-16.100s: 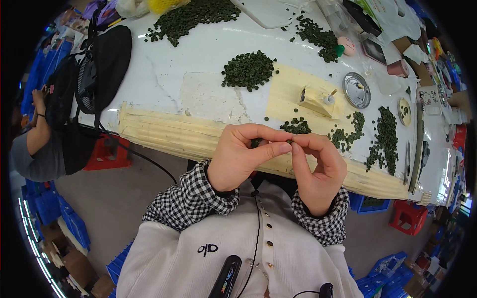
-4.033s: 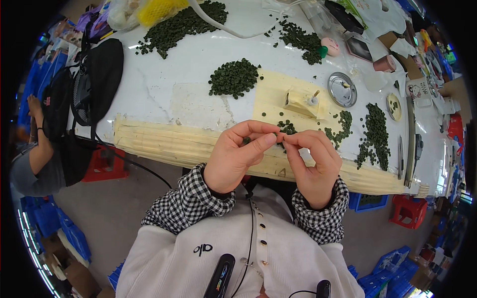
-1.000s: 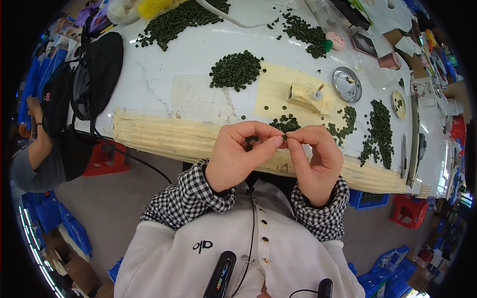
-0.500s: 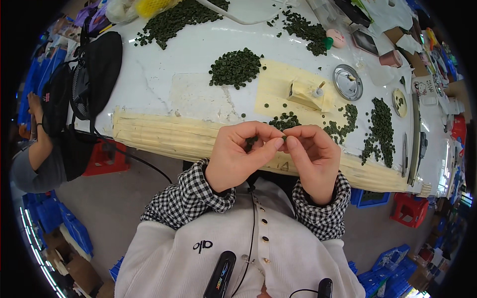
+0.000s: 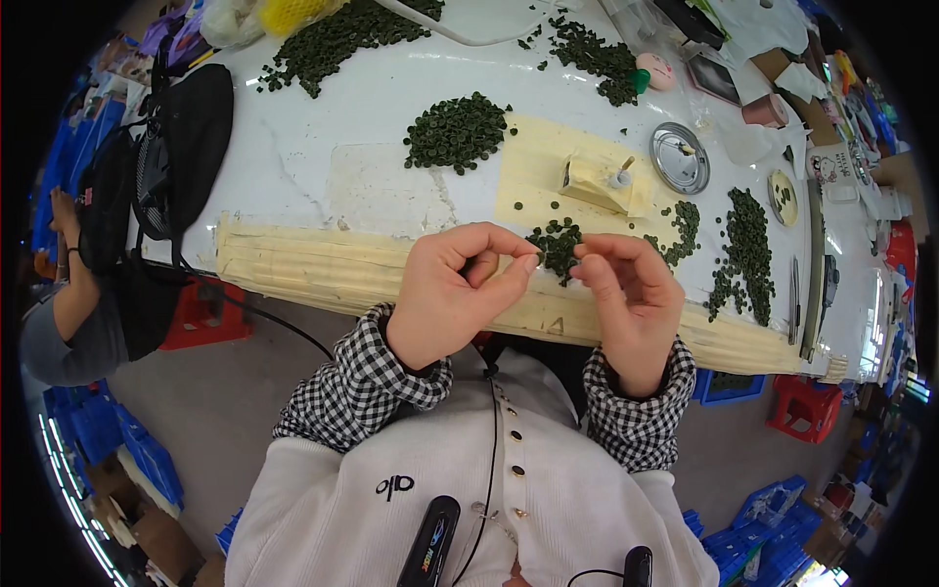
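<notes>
My left hand (image 5: 452, 292) is closed in a pinch at the table's front edge, with a tiny dark green piece (image 5: 537, 257) showing at its fingertips. A short way to its right, my right hand (image 5: 636, 308) has thumb and fingers drawn together; what they hold, if anything, is too small to make out. Behind and between the fingertips lies a small pile of dark green round pieces (image 5: 556, 241). Past it, a block wrapped in cream tape (image 5: 597, 186) with a small upright peg sits on a cream sheet (image 5: 528, 147).
Larger heaps of green pieces (image 5: 455, 134) lie farther back, and another heap (image 5: 747, 245) lies at right. A round metal dish (image 5: 679, 158) stands beyond the block. A black bag (image 5: 201, 147) sits at left, near another person's arm (image 5: 83, 284). Red stools (image 5: 804, 409) stand below.
My hands, whose fingertips met over a small green piece, have moved apart. The left went slightly left and the right slightly right. The green pile between them shows more.
</notes>
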`<state>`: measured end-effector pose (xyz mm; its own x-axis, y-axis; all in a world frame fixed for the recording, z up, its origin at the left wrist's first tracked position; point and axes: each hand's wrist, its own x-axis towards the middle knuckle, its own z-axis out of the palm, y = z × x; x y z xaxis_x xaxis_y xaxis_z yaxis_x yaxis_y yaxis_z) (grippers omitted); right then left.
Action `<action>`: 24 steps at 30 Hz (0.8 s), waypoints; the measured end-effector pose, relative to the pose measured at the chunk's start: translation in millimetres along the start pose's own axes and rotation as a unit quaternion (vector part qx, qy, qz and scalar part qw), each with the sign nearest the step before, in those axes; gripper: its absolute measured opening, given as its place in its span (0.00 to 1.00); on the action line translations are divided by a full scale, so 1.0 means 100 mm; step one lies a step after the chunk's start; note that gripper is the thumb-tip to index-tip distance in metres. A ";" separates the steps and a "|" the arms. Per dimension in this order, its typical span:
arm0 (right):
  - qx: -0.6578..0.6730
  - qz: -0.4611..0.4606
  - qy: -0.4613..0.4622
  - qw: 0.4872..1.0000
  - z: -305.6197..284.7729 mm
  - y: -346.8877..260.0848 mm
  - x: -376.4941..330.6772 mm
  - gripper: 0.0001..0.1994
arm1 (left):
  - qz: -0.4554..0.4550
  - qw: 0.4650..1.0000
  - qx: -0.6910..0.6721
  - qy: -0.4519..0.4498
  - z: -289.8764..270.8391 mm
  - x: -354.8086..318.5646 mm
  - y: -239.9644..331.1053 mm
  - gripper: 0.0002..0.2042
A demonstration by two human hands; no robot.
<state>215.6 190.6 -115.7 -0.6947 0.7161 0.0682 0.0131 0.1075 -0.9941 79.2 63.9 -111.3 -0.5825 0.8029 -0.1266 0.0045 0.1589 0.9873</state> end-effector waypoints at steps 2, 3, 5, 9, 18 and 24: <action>-0.107 -0.050 0.095 0.988 -0.18 0.00 0.06 0.05 | 0.038 0.991 0.125 0.032 -0.09 0.06 -0.02 0.04; -0.164 -0.081 0.126 0.975 -0.27 -0.01 0.08 0.04 | 0.055 0.984 0.162 0.042 -0.11 0.08 -0.04 0.04; -0.243 -0.109 0.116 0.957 -0.36 -0.04 0.10 0.04 | 0.087 0.966 0.234 0.063 -0.14 0.12 -0.06 0.05; -0.395 -0.168 0.053 0.902 -0.43 -0.02 0.09 0.04 | 0.112 0.965 0.220 0.085 -0.08 0.15 -0.08 0.04; -0.484 -0.153 0.004 0.862 -0.26 0.00 0.15 0.04 | -0.131 0.885 -0.445 -0.026 -0.21 0.09 0.07 0.13; -0.460 -0.195 0.038 0.866 -0.25 0.05 0.15 0.04 | -0.163 0.843 -0.512 -0.016 -0.18 0.06 0.05 0.14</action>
<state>223.7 219.3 -117.9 -0.7257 0.5423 0.4234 0.3802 0.8289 -0.4103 61.0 59.1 -105.2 -0.3952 0.8298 -0.3940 -0.8651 -0.1919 0.4634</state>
